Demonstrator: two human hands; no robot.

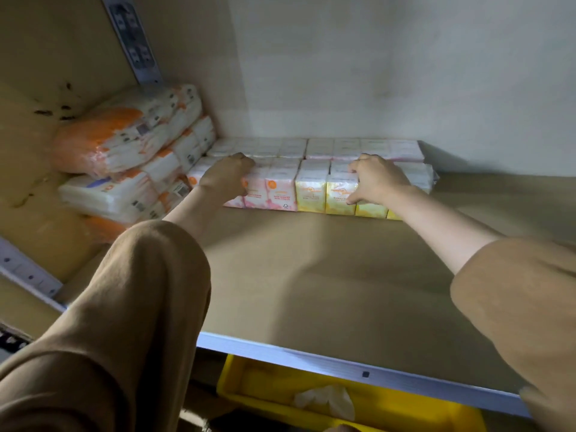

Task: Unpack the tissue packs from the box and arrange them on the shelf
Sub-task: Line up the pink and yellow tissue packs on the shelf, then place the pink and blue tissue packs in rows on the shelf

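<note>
Hands reach deep into a tan laminate shelf (311, 275) w/ a pale blue-white front edge, both arms in brown sleeves. Left hand (229, 176) lies curled over the top front of a plastic-wrapped block of pink tissue packs (274, 188); right hand (378, 179) rests fingers-down on the adjoining plastic-wrapped block of yellow tissue packs (324, 194), thumb on its front face. Both press or steady the packs; neither lifts, and a firm grip vs. a flat push can't be told apart.

Both blocks sit touching, side by side, near the shelf's back wall. A second row of pale pink-and-white wrapped packs (343, 149) lies right behind them, against the wall. At far left, a leaning stack of bigger orange-and-white tissue bundles (124, 145) fills the corner.

Handling, as a guess: packs look light, soft, squashy; film wrap prob. slick, so they slide easily on the board. Best hold is at both ends of a block, or palms flat on top & front, so the row moves as one w/o buckling.

Hard to see: the box isn't in view. Print on packs is blurred, unreadable. Yellow block's right end is hidden behind the right forearm. Below the shelf, a yellow plastic bin (255, 388) holds a crumpled white scrap, cut off by the frame edge. Lighting is dim.
</note>
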